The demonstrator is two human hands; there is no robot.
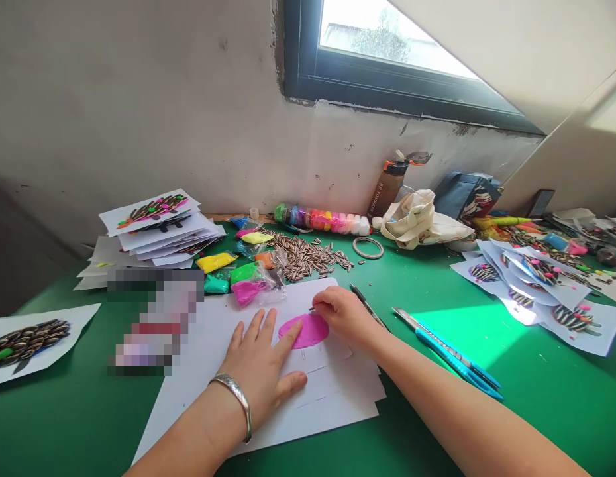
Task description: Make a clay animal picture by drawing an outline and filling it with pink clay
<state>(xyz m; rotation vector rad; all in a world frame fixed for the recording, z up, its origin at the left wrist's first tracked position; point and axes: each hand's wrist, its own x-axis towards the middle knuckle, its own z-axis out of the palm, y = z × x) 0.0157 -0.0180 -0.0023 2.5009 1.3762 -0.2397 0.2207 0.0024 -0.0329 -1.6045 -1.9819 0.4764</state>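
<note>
A flat pink oval of modelling clay [312, 333] lies on a sheet of white paper [199, 391], which bears faint drawn lines below the oval. My left hand [258, 371] rests with spread fingers on the paper, its index fingertip touching the left part of the clay. At the clay's upper right edge is my right hand [345, 317], thumb and index finger pinched on a small dark-tipped sunflower seed [312, 309], mostly hidden by the fingers. Beyond the sheet sit a heap of sunflower seeds [308, 258] and opened bags of coloured clay [248, 271].
Left stands a stack of seed pictures [163, 232]; a single one [30, 341] lies nearer. A black pen [368, 306] and blue utility knife [447, 351] lie right of the paper. Behind are a tape roll [368, 248], bottle [387, 185] and cloth bag [417, 218]. More pictures [536, 285] lie right.
</note>
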